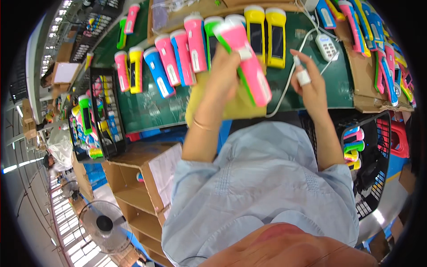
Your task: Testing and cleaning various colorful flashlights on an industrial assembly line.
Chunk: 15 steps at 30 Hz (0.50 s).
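Wrapped in my left hand is a pink and green flashlight, tilted with its wide head up and away from me. It hangs over a yellow sheet on the green table. To the right, my right hand has its fingers curled, with a small white plug-like piece at the thumb tip. White wrapping surrounds one digit. A white cable runs close beside that hand. Beyond my hands stands a row of flashlights, among them a pink one and a yellow one with a dark panel.
A white power strip lies at the table's right, near a cardboard box heaped with flashlights. Black crates holding flashlights stand at left and right. Cardboard shelves and a standing fan are at lower left.
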Available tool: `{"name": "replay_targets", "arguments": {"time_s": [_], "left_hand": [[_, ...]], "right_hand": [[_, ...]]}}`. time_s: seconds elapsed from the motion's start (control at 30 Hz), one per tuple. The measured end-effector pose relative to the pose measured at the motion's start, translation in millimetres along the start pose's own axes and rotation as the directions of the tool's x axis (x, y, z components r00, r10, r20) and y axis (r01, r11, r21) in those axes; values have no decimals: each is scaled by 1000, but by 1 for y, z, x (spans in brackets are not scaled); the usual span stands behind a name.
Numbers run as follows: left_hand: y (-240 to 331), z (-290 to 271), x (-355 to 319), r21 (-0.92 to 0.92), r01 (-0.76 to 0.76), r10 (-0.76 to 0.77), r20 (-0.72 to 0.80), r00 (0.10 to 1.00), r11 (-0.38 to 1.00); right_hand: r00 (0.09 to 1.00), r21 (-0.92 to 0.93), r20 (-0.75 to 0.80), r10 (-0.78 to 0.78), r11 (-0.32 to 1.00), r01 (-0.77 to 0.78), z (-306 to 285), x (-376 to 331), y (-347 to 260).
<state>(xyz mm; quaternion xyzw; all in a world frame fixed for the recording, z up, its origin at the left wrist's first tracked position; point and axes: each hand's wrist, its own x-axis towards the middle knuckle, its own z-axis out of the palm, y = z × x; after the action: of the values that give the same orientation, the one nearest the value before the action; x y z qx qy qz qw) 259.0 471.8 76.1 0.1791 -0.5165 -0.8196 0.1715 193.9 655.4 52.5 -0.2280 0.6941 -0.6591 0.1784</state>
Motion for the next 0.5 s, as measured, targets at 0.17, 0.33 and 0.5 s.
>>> {"name": "replay_targets", "arguments": {"time_s": [0.17,0.33,0.5], "left_hand": [[49,9,25,787,-374,521,78,850,491],[66,32,25,895,-72,381,-113,918,441],[39,-17,46,189,-18,-9,142,990,982]], "right_hand": [[998,-34,60,-20,999,22,-9,11,-3],[977,-137,118,-177,972,193,-5,15,-6],[995,67,74,-68,996,63,5,19,-13]]}}
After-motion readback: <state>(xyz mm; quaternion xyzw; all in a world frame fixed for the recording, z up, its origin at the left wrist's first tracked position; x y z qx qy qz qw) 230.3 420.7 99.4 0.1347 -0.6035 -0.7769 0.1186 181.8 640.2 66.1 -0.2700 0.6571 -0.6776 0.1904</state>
